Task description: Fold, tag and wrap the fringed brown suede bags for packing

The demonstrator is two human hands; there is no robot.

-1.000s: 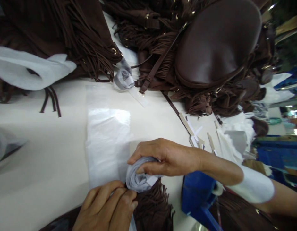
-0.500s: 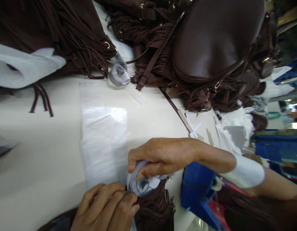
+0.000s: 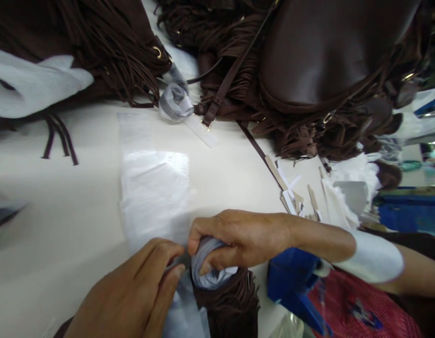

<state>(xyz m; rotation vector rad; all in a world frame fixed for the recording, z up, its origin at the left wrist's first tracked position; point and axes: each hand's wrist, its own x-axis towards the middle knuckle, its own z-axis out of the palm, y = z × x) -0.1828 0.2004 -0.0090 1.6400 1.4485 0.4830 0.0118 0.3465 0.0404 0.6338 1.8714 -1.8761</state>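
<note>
Grey roll point(image 3: 213, 279) | right hand point(image 3: 236, 236) curled around it | left hand point(image 3: 133, 288) arched, hold unclear

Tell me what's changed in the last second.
The left hand has shifted leftward, away from the gray roll, uncovering bluish-gray material; whether it grips anything is unclear. The right hand still holds the gray roll, and the translucent sheet lies where it was.

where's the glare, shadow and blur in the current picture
Head view: bright glare across the plastic sheet, with a softer sheen on the large brown bag; head view: a soft shadow on the table beside the left hand; head view: blue shapes at the right edge look smeared.
</note>
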